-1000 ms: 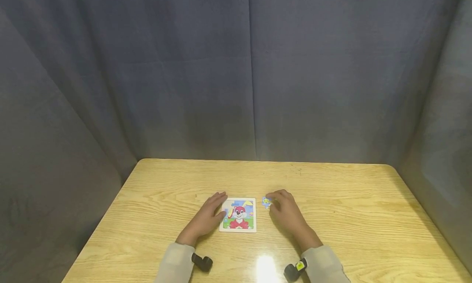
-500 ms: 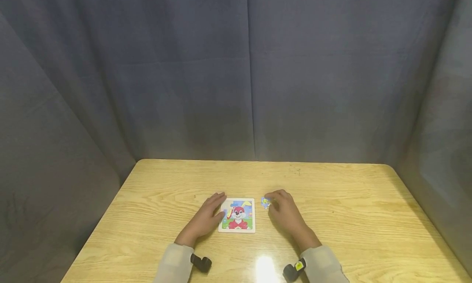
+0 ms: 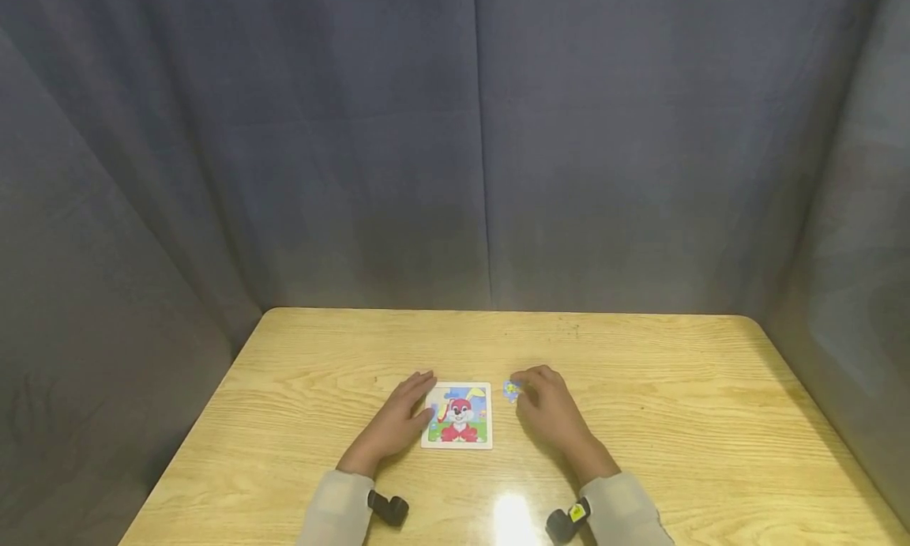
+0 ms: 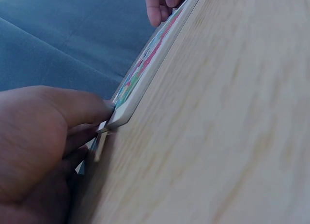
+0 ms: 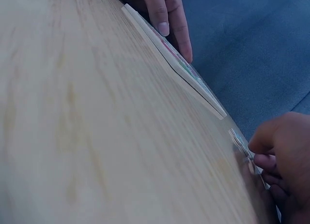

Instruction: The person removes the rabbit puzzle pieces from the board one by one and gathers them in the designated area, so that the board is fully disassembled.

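A square jigsaw puzzle with a pale frame and a red rabbit picture lies flat on the table; pale backing shows at its upper left. Along its left side rests my left hand, fingers extended toward the far corner. The left thumb touches the frame's edge. To the right of the frame, a blue puzzle piece with a yellow shape sits by my right hand. That hand's curled thumb and index finger pinch the piece, as the right wrist view shows, and cover part of it.
The wooden table has rounded far corners, with a grey curtain hanging behind it and at both sides. Each wrist wears a black camera on a strap. Bright glare falls near the front edge.
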A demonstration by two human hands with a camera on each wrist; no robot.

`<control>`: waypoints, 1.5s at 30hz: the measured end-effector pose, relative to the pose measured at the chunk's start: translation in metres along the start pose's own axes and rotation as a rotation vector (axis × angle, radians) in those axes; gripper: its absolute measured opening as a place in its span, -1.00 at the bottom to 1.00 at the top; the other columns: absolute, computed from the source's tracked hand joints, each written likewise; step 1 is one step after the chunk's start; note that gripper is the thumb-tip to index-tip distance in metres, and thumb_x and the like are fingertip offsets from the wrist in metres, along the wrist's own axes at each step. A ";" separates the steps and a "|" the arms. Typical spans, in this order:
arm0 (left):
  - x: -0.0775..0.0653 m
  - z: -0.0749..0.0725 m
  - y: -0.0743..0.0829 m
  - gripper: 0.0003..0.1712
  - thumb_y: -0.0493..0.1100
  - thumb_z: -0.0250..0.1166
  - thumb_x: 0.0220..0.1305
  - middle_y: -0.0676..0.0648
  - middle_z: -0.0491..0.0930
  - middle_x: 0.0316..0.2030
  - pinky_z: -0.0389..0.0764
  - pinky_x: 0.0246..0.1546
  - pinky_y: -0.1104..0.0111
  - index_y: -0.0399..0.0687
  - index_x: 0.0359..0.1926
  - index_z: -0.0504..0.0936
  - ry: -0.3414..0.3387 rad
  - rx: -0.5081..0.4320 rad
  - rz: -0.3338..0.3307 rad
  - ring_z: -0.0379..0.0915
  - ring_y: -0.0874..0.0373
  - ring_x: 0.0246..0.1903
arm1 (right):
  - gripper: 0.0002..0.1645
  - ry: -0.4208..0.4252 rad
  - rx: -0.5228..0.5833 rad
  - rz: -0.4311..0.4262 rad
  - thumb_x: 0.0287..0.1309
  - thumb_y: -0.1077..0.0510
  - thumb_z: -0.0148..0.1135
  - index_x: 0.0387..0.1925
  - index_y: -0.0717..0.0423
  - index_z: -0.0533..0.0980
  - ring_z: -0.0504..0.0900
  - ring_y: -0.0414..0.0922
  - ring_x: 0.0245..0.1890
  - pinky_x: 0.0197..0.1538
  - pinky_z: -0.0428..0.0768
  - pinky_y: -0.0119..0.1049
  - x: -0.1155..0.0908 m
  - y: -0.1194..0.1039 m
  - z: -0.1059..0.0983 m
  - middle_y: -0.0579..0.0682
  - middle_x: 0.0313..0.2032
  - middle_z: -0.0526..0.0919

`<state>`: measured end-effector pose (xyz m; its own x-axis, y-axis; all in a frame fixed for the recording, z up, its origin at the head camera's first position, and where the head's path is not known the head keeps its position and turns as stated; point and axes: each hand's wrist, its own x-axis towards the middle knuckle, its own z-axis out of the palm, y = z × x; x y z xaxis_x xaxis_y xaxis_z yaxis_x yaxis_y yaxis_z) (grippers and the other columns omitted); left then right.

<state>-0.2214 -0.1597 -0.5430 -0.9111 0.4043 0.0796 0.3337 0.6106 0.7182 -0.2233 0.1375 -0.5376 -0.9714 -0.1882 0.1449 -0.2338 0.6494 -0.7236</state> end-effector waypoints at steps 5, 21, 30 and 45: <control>0.000 -0.001 0.000 -0.33 -0.11 0.16 0.39 -0.10 0.11 0.46 -0.04 0.40 -0.11 -0.14 0.45 0.22 0.008 0.003 -0.001 -0.18 -0.08 0.48 | -0.63 0.021 0.001 -0.014 0.27 0.16 0.14 0.11 0.04 0.55 0.38 0.06 0.19 0.22 0.43 0.10 0.003 0.001 0.002 -0.03 0.08 0.49; -0.006 -0.003 -0.001 -0.31 -0.08 0.17 0.39 -0.10 0.10 0.47 -0.04 0.40 -0.09 -0.15 0.45 0.21 0.000 0.003 -0.006 -0.20 -0.08 0.48 | -0.57 0.003 0.016 -0.155 0.30 0.14 0.18 0.19 0.07 0.49 0.41 0.06 0.18 0.17 0.51 0.05 0.006 -0.021 0.010 0.00 0.16 0.45; -0.003 -0.003 0.003 -0.31 -0.08 0.18 0.38 -0.10 0.10 0.47 -0.05 0.40 -0.11 -0.15 0.45 0.22 -0.005 0.008 0.002 -0.19 -0.10 0.48 | -0.47 -0.074 -0.026 -0.202 0.23 0.19 0.22 0.24 0.14 0.44 0.34 0.09 0.24 0.20 0.48 0.04 0.006 -0.040 0.020 0.03 0.21 0.42; -0.001 0.004 0.007 -0.32 -0.08 0.18 0.39 -0.10 0.10 0.47 -0.01 0.39 -0.11 -0.16 0.44 0.23 -0.024 0.009 0.029 -0.20 -0.11 0.48 | -0.54 -0.069 -0.246 -0.276 0.22 0.32 0.16 0.16 0.29 0.48 0.44 0.16 0.16 0.19 0.50 0.00 0.008 -0.056 0.048 0.16 0.13 0.50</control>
<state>-0.2171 -0.1532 -0.5403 -0.8952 0.4377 0.0838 0.3619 0.6043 0.7098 -0.2160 0.0638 -0.5282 -0.8672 -0.4249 0.2596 -0.4977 0.7232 -0.4789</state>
